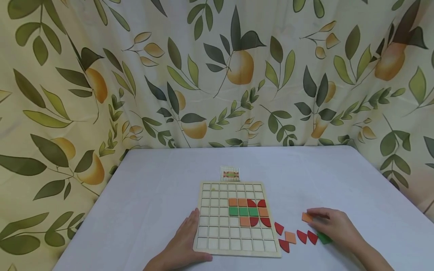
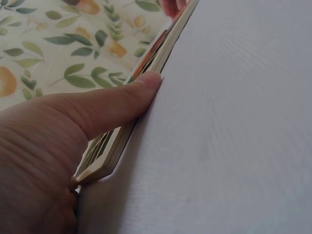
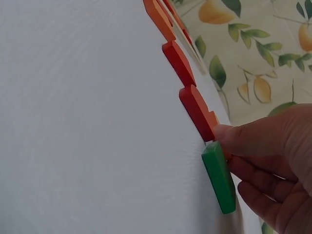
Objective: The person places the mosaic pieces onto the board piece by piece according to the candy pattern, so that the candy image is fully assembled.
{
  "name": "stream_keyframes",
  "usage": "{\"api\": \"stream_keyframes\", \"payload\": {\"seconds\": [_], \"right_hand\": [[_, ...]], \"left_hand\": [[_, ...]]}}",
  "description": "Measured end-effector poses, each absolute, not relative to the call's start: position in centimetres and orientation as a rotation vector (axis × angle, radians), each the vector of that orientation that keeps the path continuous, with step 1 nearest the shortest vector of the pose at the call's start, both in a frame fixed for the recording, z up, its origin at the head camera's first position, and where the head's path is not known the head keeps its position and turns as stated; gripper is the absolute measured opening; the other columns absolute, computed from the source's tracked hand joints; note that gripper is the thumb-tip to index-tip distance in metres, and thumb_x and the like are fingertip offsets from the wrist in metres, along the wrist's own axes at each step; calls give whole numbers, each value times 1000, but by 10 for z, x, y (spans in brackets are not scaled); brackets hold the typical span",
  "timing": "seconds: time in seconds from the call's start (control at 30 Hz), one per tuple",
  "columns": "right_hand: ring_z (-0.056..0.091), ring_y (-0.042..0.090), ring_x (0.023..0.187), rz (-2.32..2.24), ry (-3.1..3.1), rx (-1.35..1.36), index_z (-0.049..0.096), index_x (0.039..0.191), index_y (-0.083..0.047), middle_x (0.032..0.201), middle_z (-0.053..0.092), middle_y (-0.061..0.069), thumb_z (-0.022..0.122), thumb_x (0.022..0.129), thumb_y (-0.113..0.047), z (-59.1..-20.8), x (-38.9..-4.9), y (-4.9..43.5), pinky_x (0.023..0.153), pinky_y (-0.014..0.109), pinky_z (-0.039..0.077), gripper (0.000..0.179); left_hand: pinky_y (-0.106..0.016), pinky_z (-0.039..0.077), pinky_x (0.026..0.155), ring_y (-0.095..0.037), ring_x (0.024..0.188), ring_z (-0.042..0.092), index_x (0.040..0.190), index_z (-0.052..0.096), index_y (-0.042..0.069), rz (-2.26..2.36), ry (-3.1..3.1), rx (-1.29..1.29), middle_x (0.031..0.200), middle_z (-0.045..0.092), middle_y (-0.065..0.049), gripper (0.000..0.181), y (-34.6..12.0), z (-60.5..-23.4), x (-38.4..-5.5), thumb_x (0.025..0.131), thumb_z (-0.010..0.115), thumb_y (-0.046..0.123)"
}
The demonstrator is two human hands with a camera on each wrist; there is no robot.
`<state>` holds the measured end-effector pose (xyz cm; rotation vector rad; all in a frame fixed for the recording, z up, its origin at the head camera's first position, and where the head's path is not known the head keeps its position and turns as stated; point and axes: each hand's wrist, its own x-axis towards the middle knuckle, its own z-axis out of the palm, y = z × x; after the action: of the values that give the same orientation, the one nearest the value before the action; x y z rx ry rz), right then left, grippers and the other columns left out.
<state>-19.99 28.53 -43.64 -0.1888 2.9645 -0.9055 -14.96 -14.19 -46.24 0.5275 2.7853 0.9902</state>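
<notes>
A wooden grid board lies on the table, with orange squares, green squares and red quarter-circles set in some of its cells. My left hand rests along the board's left side with straight fingers, its thumb against the front edge. To the right of the board, my right hand pinches an orange square tile between thumb and fingers. Just below that hand lies a green tile, partly covered by it in the head view.
Between board and right hand lie several loose red quarter-circles and an orange square. A small pattern card sits behind the board's far edge. A fruit-print curtain hangs behind the white-covered table.
</notes>
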Motion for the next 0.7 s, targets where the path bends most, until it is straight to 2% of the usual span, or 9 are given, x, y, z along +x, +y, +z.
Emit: {"api": "stream_keyframes", "payload": {"seconds": [0.3, 0.7], "right_hand": [[56, 36, 99, -936, 3001, -281, 67, 105, 2, 102, 65, 15, 75, 75, -11, -439, -198, 278, 78, 46, 50, 34], [55, 31, 103, -1057, 2919, -311, 67, 107, -3, 105, 65, 9, 76, 76, -17, -438, -203, 245, 82, 47, 49, 35]], "left_hand": [[-47, 9, 109, -24, 139, 5, 146, 6, -1, 997, 2783, 513, 152, 7, -13, 127, -142, -461, -150, 60, 70, 67], [-47, 8, 109, -24, 139, 4, 146, 5, 0, 992, 2772, 491, 152, 6, -12, 128, -141, -463, -151, 59, 70, 69]]}}
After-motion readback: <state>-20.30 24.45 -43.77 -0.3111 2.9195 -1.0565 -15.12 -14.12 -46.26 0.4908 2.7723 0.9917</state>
